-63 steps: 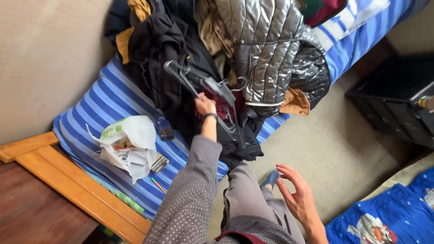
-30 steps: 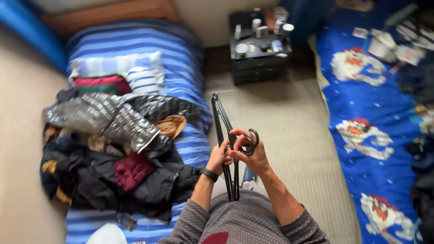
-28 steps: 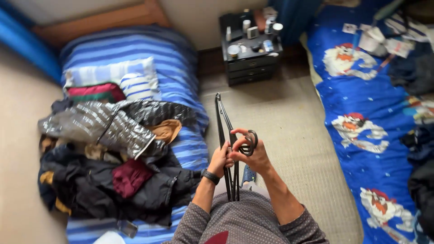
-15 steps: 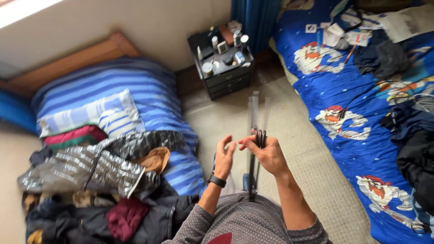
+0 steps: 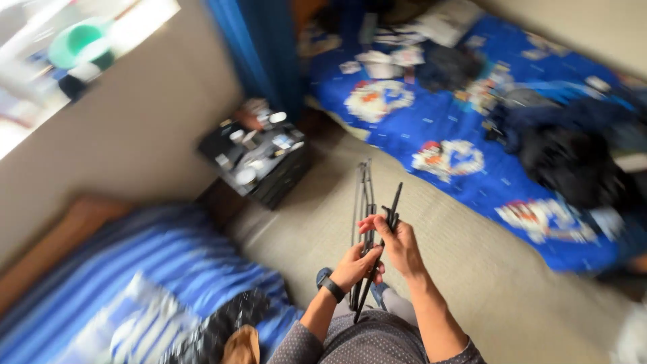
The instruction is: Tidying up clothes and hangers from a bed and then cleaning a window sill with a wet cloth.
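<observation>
Over the beige carpet (image 5: 472,269), between two blue beds, both hands clamp a bundle of dark hangers (image 5: 364,202) held upright. Her right hand (image 5: 399,241) grips near the hooks; the left hand (image 5: 355,264) closes lower down. At ten o'clock stands a cluttered black nightstand (image 5: 259,162).

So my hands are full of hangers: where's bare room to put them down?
Bare carpet lies ahead and to the right, between the striped bed and the cartoon-print bed. That bed is crowded with dark clothes and papers; the black nightstand top is cluttered too.
</observation>
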